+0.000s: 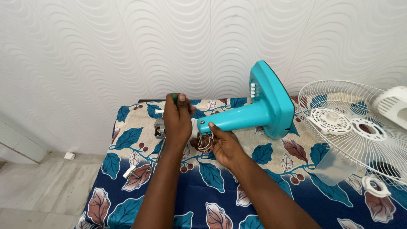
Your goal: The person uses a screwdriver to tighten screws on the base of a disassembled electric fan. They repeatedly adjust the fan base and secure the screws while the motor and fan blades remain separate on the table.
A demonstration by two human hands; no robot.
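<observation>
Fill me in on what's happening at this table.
A person is working on a taken-apart table fan. The left hand grips a green-handled screwdriver over the fan motor. The right hand steadies the neck of the turquoise fan stand, which lies on its side, with a bundle of coloured wires at its fingers. The white fan grille lies at the right on the leaf-patterned tablecloth.

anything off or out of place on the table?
Yes. The turquoise fan stand lies on its side, coloured wires hanging loose from its neck by the right hand. The left hand grips a green-handled screwdriver. The white fan guards lie detached at the right.
</observation>
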